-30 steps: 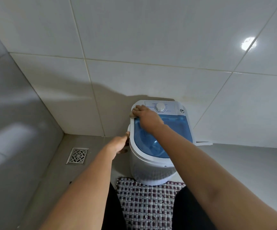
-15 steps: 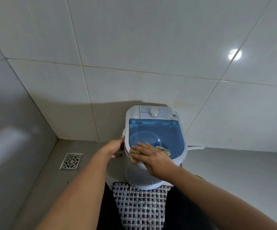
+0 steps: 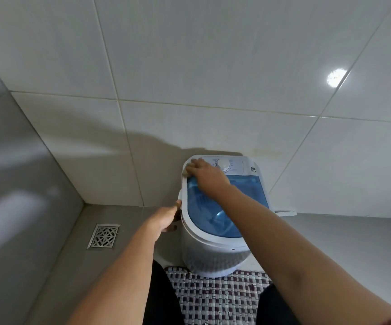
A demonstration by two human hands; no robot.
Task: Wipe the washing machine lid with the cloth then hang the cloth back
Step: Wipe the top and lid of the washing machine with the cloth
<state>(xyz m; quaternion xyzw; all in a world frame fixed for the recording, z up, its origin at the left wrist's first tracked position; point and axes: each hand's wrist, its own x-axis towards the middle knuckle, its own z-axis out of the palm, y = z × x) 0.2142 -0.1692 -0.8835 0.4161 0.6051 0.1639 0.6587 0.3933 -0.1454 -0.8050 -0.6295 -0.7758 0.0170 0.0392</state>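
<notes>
A small white washing machine (image 3: 213, 256) stands on the floor against the tiled wall. Its lid (image 3: 248, 191) is see-through blue with a white rim, and a white dial (image 3: 222, 164) sits on the panel behind it. My right hand (image 3: 205, 175) lies flat on the far left corner of the lid, pressing the cloth down. The cloth is almost fully hidden under the palm. My left hand (image 3: 165, 216) grips the machine's left side at the rim.
A metal floor drain (image 3: 104, 236) lies to the left of the machine. A chequered woven mat (image 3: 218, 299) is in front of it, between my knees. Grey tiled wall stands close on the left, and white tiled wall behind. A white hose end (image 3: 284, 212) sticks out at the right.
My right hand has slid with the cloth from the lid's near left edge to its far left corner. My left hand keeps its grip on the machine's side.
</notes>
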